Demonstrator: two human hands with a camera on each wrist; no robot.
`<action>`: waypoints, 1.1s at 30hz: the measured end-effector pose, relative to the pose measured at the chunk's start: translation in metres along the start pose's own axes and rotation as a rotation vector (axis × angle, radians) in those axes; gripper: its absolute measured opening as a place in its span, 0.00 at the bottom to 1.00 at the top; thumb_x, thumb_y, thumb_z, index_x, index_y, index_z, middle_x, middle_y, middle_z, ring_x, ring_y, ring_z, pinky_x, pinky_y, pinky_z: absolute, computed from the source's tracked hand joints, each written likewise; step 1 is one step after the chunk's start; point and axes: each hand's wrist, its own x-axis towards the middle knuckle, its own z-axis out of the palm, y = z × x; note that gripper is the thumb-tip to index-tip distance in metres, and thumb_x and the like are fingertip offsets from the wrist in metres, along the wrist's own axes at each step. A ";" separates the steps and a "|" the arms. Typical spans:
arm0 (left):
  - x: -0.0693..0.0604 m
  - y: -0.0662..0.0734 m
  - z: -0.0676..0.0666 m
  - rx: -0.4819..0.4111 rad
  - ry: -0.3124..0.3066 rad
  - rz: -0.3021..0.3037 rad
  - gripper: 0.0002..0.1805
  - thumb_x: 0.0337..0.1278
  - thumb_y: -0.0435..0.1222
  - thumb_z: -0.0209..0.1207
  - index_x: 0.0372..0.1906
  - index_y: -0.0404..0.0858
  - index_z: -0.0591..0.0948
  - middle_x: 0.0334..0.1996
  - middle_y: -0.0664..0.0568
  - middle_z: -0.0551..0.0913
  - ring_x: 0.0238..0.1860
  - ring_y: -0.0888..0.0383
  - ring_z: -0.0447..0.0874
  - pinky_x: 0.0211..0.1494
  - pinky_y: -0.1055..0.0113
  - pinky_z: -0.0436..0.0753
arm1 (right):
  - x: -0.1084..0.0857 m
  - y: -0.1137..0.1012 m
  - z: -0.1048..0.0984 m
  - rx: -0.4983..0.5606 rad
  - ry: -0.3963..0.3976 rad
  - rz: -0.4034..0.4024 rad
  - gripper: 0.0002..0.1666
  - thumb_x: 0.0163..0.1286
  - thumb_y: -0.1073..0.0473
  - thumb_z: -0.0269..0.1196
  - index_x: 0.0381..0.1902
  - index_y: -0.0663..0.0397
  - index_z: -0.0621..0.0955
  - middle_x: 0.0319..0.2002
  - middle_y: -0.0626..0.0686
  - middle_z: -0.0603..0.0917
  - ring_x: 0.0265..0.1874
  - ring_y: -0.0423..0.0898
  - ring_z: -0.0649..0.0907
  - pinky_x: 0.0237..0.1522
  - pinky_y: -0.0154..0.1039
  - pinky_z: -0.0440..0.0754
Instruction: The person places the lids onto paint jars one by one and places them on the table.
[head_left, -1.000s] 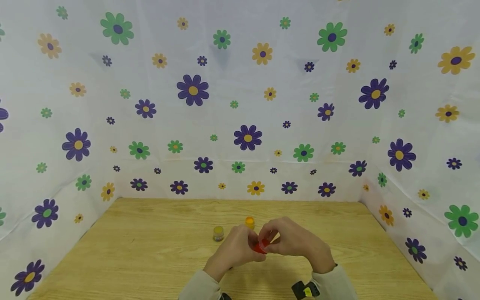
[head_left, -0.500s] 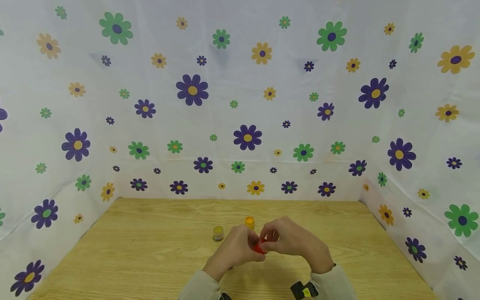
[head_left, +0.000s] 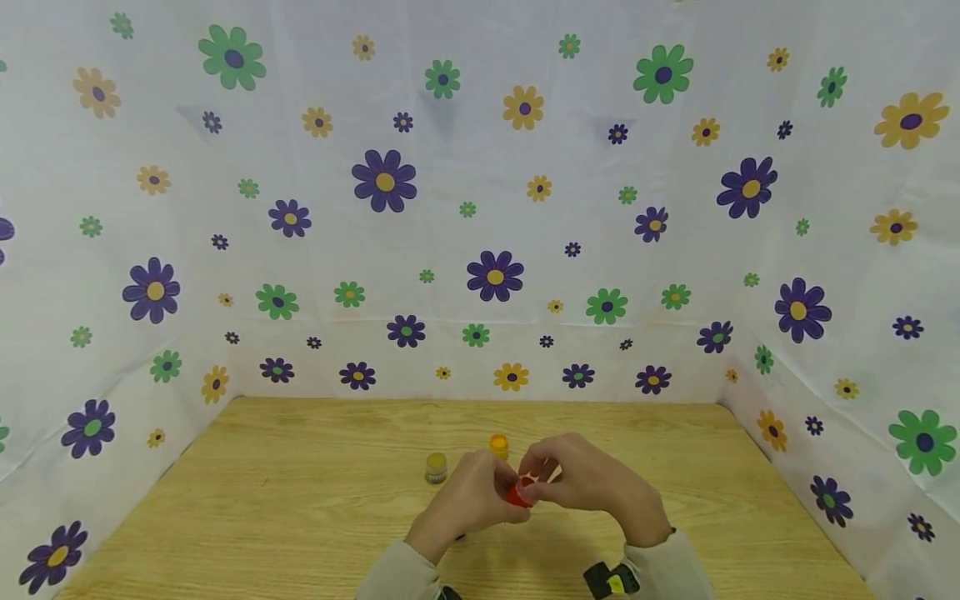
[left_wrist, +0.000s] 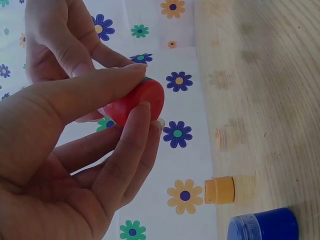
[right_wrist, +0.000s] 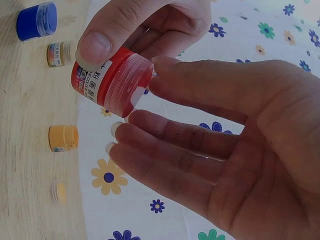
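A small red paint jar (right_wrist: pixel 97 82) with a clear ribbed lid (right_wrist: pixel 129 85) is held in the air, tilted on its side. My left hand (head_left: pixel 476 492) grips the jar's body between thumb and fingers; the thumb covers part of its printed label in the right wrist view. At the lid end is my right hand (head_left: pixel 581 475), its thumb and fingertips round the lid's rim. The lid sits on the jar. From the left wrist, the red base (left_wrist: pixel 151 97) of the jar faces the camera.
An orange paint jar (head_left: pixel 498 446) and a yellow one (head_left: pixel 436 468) stand on the wooden table (head_left: pixel 300 500) beyond my hands. A blue jar (right_wrist: pixel 36 21) is nearer. A loose clear lid (right_wrist: pixel 59 192) lies by the orange jar. Flowered cloth (head_left: pixel 495 208) encloses the table.
My right fingers draw in on the lid half a second ago, then spread slightly apart round it now. The left hand and the jar stay nearly in place.
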 end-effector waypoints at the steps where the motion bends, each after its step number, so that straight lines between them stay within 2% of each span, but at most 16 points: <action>1: 0.000 0.000 0.000 -0.001 0.001 0.003 0.08 0.45 0.34 0.78 0.33 0.38 0.91 0.28 0.53 0.91 0.26 0.65 0.82 0.31 0.72 0.81 | 0.000 0.000 0.000 0.014 -0.003 -0.006 0.06 0.68 0.62 0.70 0.43 0.55 0.88 0.40 0.51 0.90 0.39 0.43 0.87 0.42 0.32 0.87; 7: 0.000 -0.001 0.000 -0.013 0.003 0.002 0.08 0.45 0.33 0.78 0.33 0.38 0.91 0.28 0.53 0.91 0.26 0.65 0.83 0.31 0.72 0.82 | 0.000 0.000 0.000 0.054 -0.029 -0.046 0.12 0.63 0.71 0.71 0.44 0.57 0.87 0.42 0.53 0.89 0.41 0.45 0.88 0.44 0.36 0.89; 12: -0.001 -0.001 0.000 -0.017 -0.003 -0.009 0.09 0.45 0.34 0.79 0.33 0.38 0.90 0.28 0.53 0.91 0.27 0.64 0.83 0.31 0.71 0.82 | -0.001 -0.002 0.000 0.060 -0.031 -0.053 0.13 0.62 0.73 0.71 0.44 0.58 0.86 0.42 0.54 0.89 0.41 0.47 0.89 0.45 0.39 0.90; 24: -0.001 0.000 0.000 -0.008 -0.006 -0.007 0.09 0.45 0.34 0.79 0.33 0.38 0.91 0.28 0.54 0.91 0.27 0.64 0.83 0.31 0.71 0.81 | 0.000 -0.001 0.000 -0.012 -0.019 -0.015 0.06 0.66 0.63 0.71 0.41 0.55 0.88 0.38 0.50 0.90 0.34 0.39 0.87 0.40 0.29 0.85; 33: -0.001 0.001 0.001 -0.013 -0.005 -0.010 0.09 0.45 0.33 0.79 0.34 0.38 0.91 0.28 0.53 0.91 0.26 0.64 0.82 0.30 0.71 0.81 | 0.000 -0.001 0.001 -0.028 -0.009 -0.023 0.07 0.67 0.60 0.72 0.41 0.56 0.88 0.37 0.49 0.90 0.34 0.38 0.86 0.38 0.29 0.84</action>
